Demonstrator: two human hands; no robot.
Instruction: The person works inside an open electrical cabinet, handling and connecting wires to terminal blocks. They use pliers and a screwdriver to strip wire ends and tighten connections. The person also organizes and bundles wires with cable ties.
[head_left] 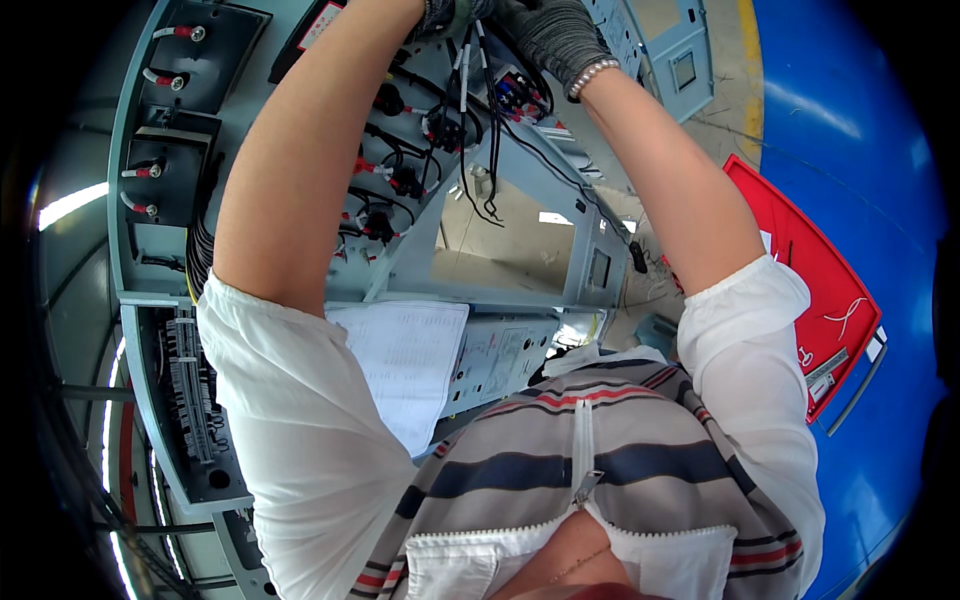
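Observation:
My left hand [450, 16] and my right hand [560, 42], both in grey knitted gloves, meet at the top edge of the view, which cuts off part of them. The left fingers curl around the upper ends of several thin black wires [493, 130] with white marker sleeves [465, 75]. These wires hang down between my forearms with loose, bent ends. Close beside them, the right fingers are bent inward; what they hold is hidden. Below the hands is a cluster of red, blue and black wired parts [520, 95] on the grey cabinet frame [400, 265].
Black round components [405, 180] with red-sleeved leads line the frame. Dark panels [165, 180] with cable lugs stand at left. Printed sheets [400, 360] lie near my body. A red tray [845, 290] holding wire scraps rests on the right, over blue flooring [860, 170].

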